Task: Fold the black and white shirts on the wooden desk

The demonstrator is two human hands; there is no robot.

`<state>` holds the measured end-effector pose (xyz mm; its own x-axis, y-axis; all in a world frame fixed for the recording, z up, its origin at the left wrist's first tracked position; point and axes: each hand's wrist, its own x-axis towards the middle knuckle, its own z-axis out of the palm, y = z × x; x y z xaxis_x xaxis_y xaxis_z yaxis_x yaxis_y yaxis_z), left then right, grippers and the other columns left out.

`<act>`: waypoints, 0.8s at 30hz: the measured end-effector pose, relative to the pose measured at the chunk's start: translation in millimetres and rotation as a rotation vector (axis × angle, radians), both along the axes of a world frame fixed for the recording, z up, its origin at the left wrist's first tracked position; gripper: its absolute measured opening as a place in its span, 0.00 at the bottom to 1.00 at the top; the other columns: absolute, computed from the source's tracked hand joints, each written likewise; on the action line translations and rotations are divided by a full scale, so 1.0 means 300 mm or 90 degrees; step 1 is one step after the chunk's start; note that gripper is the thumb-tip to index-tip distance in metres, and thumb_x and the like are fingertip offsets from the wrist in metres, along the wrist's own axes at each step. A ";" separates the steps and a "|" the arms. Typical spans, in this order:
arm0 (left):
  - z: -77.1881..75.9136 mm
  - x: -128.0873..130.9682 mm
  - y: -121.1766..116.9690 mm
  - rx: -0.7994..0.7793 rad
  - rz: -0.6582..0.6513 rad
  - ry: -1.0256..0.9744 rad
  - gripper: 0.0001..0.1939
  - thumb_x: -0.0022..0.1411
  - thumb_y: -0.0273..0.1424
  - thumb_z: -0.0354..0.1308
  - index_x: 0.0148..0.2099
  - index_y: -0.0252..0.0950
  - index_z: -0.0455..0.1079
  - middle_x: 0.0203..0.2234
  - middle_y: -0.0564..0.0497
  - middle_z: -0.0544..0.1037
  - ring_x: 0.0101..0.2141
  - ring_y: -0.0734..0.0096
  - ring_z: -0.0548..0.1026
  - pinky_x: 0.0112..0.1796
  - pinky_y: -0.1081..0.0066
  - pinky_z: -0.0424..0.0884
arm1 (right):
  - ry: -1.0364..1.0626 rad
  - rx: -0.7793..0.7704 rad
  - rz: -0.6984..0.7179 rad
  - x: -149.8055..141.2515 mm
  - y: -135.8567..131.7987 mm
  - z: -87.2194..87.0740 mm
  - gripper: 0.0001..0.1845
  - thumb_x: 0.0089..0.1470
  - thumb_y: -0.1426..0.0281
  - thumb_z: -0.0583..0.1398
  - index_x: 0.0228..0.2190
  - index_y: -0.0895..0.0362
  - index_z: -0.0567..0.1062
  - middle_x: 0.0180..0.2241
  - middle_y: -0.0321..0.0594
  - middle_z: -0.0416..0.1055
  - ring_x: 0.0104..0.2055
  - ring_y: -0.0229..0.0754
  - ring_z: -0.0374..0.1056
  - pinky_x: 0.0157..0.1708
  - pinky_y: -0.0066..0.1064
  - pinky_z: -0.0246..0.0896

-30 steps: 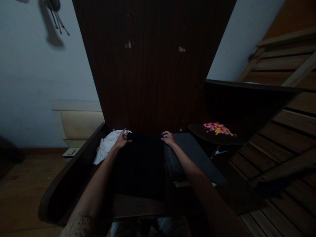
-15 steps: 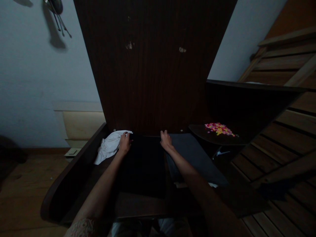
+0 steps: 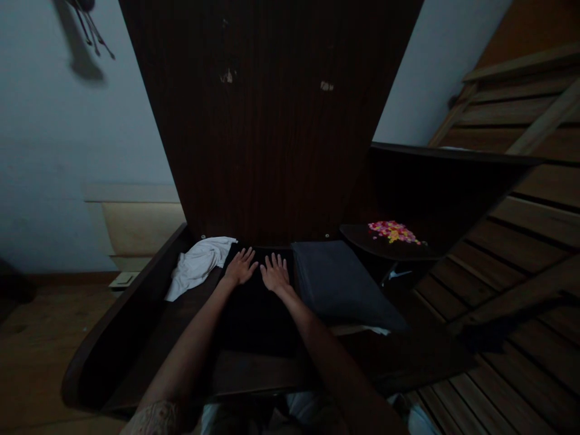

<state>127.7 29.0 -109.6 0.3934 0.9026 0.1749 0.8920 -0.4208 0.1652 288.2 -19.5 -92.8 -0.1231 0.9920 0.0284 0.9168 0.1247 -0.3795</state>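
Note:
A black cloth, perhaps a folded garment (image 3: 258,323), lies flat on the dark wooden desk. My left hand (image 3: 241,267) rests palm down on its far left part, fingers spread. Close beside it, my right hand (image 3: 274,273) also lies flat on the black cloth with fingers apart. Left of the cloth is a crumpled white cloth (image 3: 199,266), near my left hand but not held. On the right sits a dark grey folded cloth (image 3: 339,281), with a pale edge showing under its near side.
A tall dark wooden panel (image 3: 272,133) rises behind the desk surface (image 3: 254,374). Pink and yellow petal-like pieces (image 3: 394,232) lie on a small rounded shelf (image 3: 357,235) at right. A raised side edge (image 3: 122,314) bounds the left. Wooden slats (image 3: 521,223) stand farther right.
Both hands have come off the far corners of the black cloth. They moved inward, closer together, and now lie flat on it. The view has shifted slightly.

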 end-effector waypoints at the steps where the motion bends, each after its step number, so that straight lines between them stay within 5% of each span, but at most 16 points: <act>1: 0.004 -0.001 -0.002 0.005 -0.001 0.018 0.30 0.69 0.41 0.40 0.68 0.33 0.56 0.67 0.42 0.54 0.66 0.51 0.50 0.63 0.52 0.49 | -0.014 -0.010 0.012 0.002 -0.017 0.008 0.33 0.65 0.59 0.41 0.65 0.62 0.55 0.69 0.50 0.40 0.71 0.53 0.32 0.66 0.49 0.26; 6: 0.026 0.006 -0.015 -0.017 0.000 0.039 0.29 0.70 0.40 0.37 0.67 0.36 0.57 0.66 0.45 0.56 0.67 0.51 0.49 0.63 0.53 0.47 | -0.007 -0.010 0.135 0.013 -0.140 0.021 0.37 0.64 0.55 0.43 0.66 0.65 0.50 0.69 0.49 0.40 0.71 0.54 0.30 0.67 0.49 0.27; 11: 0.038 0.025 -0.019 -0.043 0.033 0.032 0.31 0.69 0.44 0.38 0.67 0.35 0.58 0.66 0.44 0.57 0.67 0.50 0.49 0.63 0.53 0.46 | 0.005 0.021 0.164 0.032 -0.301 -0.005 0.39 0.64 0.54 0.45 0.66 0.66 0.50 0.69 0.55 0.38 0.71 0.57 0.30 0.67 0.51 0.29; 19: 0.029 0.044 -0.026 -0.028 0.044 0.022 0.32 0.67 0.48 0.41 0.67 0.39 0.58 0.66 0.44 0.58 0.66 0.47 0.50 0.62 0.50 0.47 | 0.020 0.066 0.240 0.108 -0.513 -0.030 0.31 0.66 0.56 0.44 0.65 0.56 0.55 0.69 0.50 0.36 0.71 0.54 0.31 0.66 0.52 0.35; 24: 0.053 0.053 -0.059 0.032 0.030 0.015 0.30 0.67 0.44 0.44 0.65 0.32 0.61 0.64 0.40 0.61 0.66 0.49 0.53 0.62 0.51 0.50 | 0.022 0.100 0.268 0.140 -0.601 -0.036 0.28 0.66 0.57 0.48 0.64 0.46 0.56 0.69 0.40 0.41 0.71 0.53 0.34 0.66 0.54 0.38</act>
